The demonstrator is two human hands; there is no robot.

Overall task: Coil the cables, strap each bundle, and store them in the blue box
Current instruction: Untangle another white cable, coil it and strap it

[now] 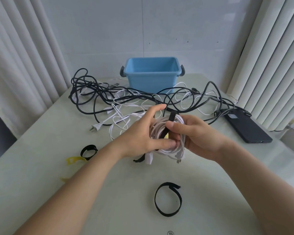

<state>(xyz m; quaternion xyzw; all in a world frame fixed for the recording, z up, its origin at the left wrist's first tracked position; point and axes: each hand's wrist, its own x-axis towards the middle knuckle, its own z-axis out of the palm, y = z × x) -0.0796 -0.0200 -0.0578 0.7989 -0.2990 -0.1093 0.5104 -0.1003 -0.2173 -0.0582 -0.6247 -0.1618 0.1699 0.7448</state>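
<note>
Coiled white cable (pixel 166 133) held above the table (pixel 109 192), left hand (pixel 143 133) clasping the loops, right hand (pixel 192 134) pinching the black hook-and-loop strap (pixel 169 123) across them; judged light, limp, prone to springing loose, best gripped at the strap crossing.

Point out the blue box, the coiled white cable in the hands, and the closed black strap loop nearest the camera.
blue box (pixel 151 81): head view, front wall.
coiled white cable (pixel 166 150): head view, lower curve of the coil.
black strap loop (pixel 157 205): head view, left band.
</note>
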